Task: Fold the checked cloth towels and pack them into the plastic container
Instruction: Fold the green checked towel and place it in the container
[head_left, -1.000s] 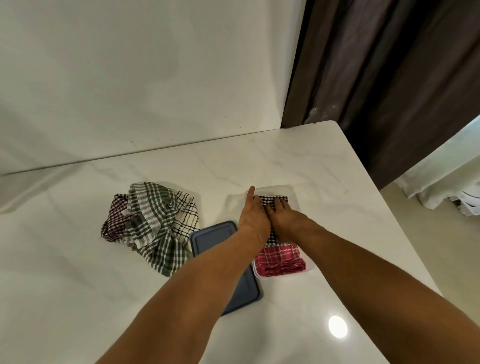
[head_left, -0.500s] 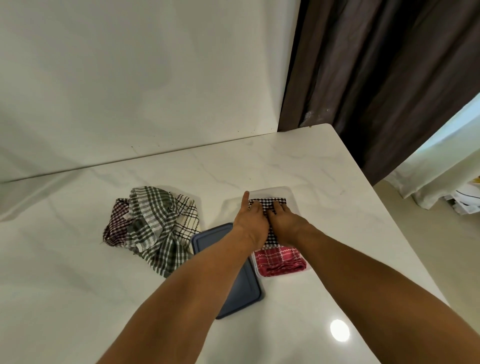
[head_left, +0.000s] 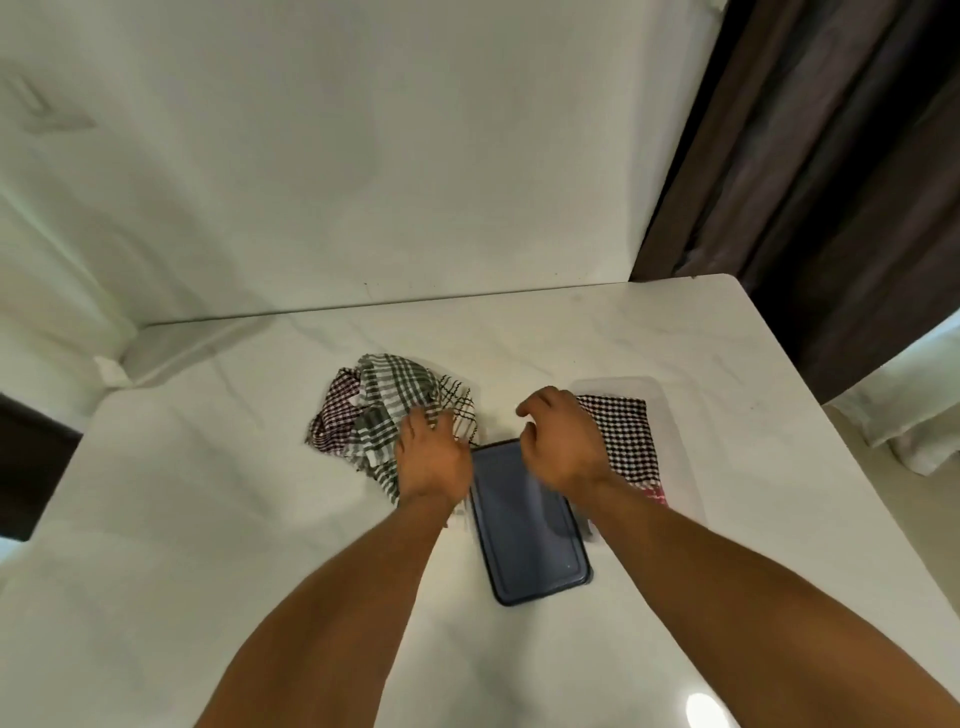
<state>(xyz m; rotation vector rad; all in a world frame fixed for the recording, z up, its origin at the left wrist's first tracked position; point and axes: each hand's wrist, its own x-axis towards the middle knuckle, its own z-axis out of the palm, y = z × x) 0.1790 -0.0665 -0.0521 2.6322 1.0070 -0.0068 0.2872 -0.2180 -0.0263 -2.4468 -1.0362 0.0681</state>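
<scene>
My left hand (head_left: 434, 460) lies palm-down on the near side of the heap of unfolded towels (head_left: 374, 410), its fingers reaching onto the green-checked towel (head_left: 395, 395); the fingertips sink into the folds and the picture is blurred there, so I cannot tell whether they pinch the cloth or only press on it; my right hand (head_left: 563, 444) hangs in the air with its fingers loosely curled and nothing in them, above the far end of the blue lid (head_left: 524, 525) and the left wall of the plastic container (head_left: 623, 387); the container stands on the white marble table (head_left: 208, 519) toward its right edge, and a folded black-and-white checked towel (head_left: 626, 441) lies flat in it, covering most of it; at the near end a strip of a red checked towel (head_left: 657, 492) shows from under that one, partly hidden by my right forearm; the lid lies flat on the table just beside the container on its left, between my two forearms; the heap sits left of the lid, nearer the far edge, with a maroon checked towel (head_left: 337, 415) at its left and a white towel with thin dark lines (head_left: 462, 410) at its right, touching the lid's far left corner; a pale wall (head_left: 363, 156) runs along the far edge; a dark curtain (head_left: 831, 182) hangs past the far right corner.
</scene>
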